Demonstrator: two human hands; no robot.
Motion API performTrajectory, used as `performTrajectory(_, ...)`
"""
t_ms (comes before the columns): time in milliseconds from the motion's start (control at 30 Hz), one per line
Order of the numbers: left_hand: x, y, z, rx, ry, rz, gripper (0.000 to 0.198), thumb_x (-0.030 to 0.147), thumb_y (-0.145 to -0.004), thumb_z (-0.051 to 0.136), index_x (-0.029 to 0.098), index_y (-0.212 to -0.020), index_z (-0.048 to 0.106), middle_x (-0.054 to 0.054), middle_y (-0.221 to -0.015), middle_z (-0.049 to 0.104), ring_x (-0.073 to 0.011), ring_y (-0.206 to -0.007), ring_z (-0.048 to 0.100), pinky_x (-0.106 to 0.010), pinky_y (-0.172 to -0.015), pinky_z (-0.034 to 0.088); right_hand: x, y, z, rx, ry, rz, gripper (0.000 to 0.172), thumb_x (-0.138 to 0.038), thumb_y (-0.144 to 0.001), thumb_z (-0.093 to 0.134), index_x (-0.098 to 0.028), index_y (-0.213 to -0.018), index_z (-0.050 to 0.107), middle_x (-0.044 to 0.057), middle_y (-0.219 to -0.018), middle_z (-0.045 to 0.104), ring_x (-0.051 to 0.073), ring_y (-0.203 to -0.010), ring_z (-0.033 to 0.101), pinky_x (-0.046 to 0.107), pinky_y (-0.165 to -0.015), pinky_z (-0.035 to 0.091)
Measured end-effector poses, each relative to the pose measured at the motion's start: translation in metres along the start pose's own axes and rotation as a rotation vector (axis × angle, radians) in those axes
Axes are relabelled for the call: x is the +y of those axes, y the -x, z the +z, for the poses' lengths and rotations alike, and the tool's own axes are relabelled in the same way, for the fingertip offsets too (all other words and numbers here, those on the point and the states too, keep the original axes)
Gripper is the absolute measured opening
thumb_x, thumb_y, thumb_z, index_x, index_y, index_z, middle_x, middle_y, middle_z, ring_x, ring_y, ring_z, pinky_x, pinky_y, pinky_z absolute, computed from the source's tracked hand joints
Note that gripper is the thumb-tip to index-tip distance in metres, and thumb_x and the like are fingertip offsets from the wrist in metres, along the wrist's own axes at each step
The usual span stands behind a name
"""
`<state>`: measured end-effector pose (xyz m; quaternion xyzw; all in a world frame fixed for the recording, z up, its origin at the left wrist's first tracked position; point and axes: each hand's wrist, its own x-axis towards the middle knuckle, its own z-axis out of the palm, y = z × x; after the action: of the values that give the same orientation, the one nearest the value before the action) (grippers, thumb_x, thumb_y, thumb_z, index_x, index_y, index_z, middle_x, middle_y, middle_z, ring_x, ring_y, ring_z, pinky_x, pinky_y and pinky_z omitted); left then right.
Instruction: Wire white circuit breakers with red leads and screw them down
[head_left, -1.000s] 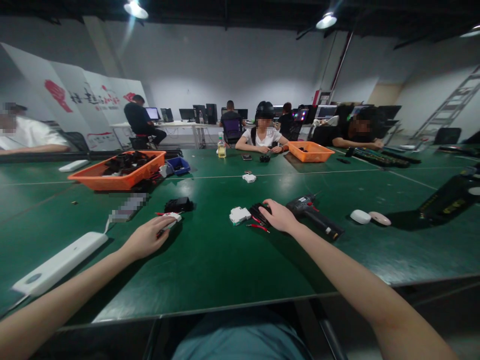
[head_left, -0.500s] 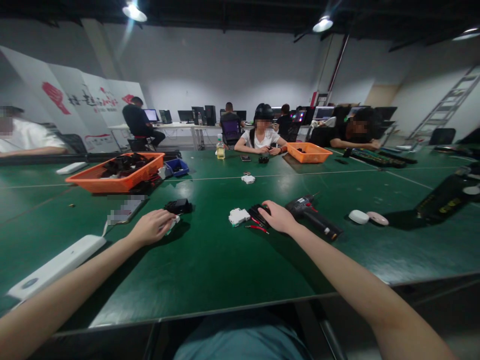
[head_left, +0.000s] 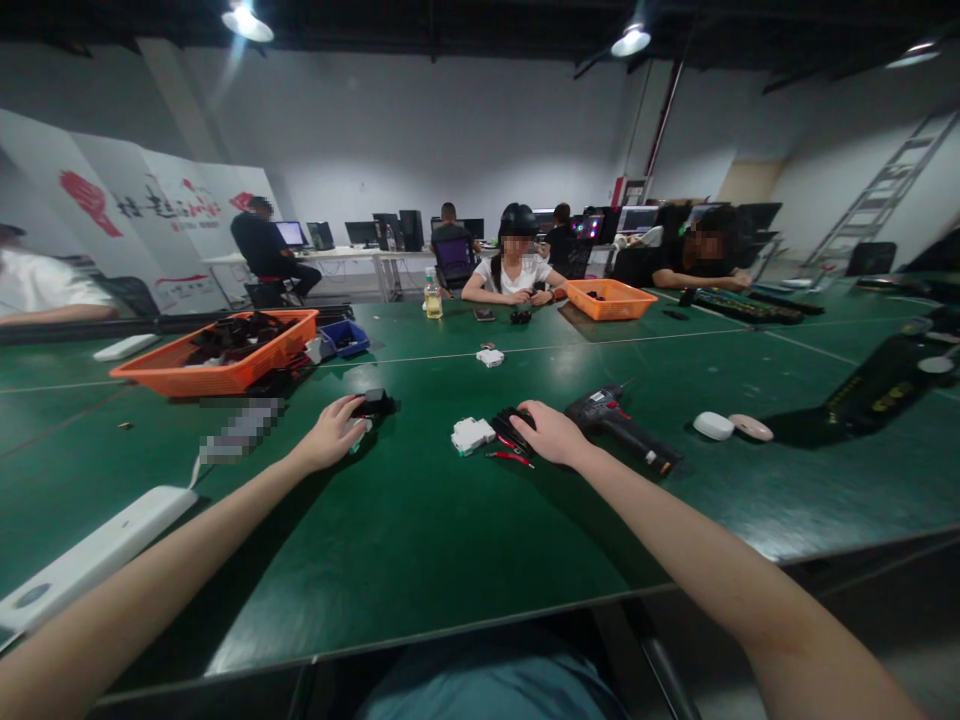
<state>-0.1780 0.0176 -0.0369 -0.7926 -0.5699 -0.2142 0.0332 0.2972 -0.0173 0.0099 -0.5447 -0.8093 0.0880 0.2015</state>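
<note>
Left hand palm down, fingers bent over a small white part, mostly covered, so can't tell if it's gripped or just touched; fingertips at a black block, right at the hand's far side. Right hand low on the green table, fingers curled over dark pieces; touching them, firm grip or not can't tell, palm hides it. Just left of the right hand: white module, against the dark pieces; slim red piece lies nearer the wearer, just off the fingers. Power drill close on the right hand's right, on its side; white case and pink case farther right. Beyond both hands, between them, another white piece. Left of left hand: pixelated slab, long white strip nearer the wearer. Orange basket of dark parts beyond left hand, blue bin beside it.
</note>
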Motion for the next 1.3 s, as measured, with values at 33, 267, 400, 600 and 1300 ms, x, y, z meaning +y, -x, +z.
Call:
performTrajectory(33,0.003,-0.010,0.007,0.011,0.007,0.003,0.065,0.055,-0.093,0.039,0.017,-0.147,0.041,-0.016,-0.150,0.042,-0.0320,-0.139,0.039,-0.053,-0.113,0.037,0.000,0.000,0.000,0.001,0.001,0.001,0.048,-0.054,-0.102,0.036,-0.017,-0.123,0.058,0.012,-0.122,0.065,0.023,-0.110,0.062,0.033,-0.092,0.046)
performTrajectory(267,0.043,-0.086,0.049,0.092,0.035,-0.030,0.059,0.049,-0.091,0.043,0.019,-0.142,0.046,-0.016,-0.144,0.047,-0.0341,-0.135,0.042,-0.056,-0.114,0.034,-0.001,-0.001,0.005,0.035,0.015,-0.006,0.048,-0.053,-0.103,0.033,-0.017,-0.123,0.058,0.012,-0.120,0.065,0.024,-0.112,0.061,0.034,-0.091,0.045)
performTrajectory(400,0.060,-0.130,0.072,0.087,0.051,-0.082,0.060,0.046,-0.090,0.045,0.015,-0.141,0.047,-0.019,-0.146,0.044,-0.0350,-0.137,0.040,-0.053,-0.115,0.033,0.001,-0.002,0.005,0.026,-0.005,-0.004,0.051,-0.055,-0.103,0.030,-0.018,-0.124,0.058,0.012,-0.119,0.065,0.025,-0.108,0.062,0.035,-0.087,0.047)
performTrajectory(600,0.075,-0.188,0.103,0.071,0.067,-0.085,0.060,0.045,-0.089,0.045,0.015,-0.141,0.047,-0.019,-0.146,0.044,-0.0355,-0.138,0.038,-0.054,-0.115,0.033,0.003,-0.005,0.003,0.000,-0.027,0.010,0.054,-0.056,-0.102,0.027,-0.018,-0.125,0.058,0.012,-0.118,0.064,0.025,-0.105,0.062,0.035,-0.083,0.048)
performTrajectory(1300,0.157,-0.109,0.063,0.190,0.066,-0.052,0.046,0.041,-0.101,0.025,0.020,-0.132,0.053,-0.012,-0.133,0.056,-0.0289,-0.127,0.046,-0.049,-0.108,0.033,-0.001,0.003,0.004,-0.004,0.064,-0.065,0.058,-0.062,-0.094,0.045,-0.017,-0.131,0.050,0.016,-0.122,0.061,0.029,-0.110,0.060,0.039,-0.090,0.048)
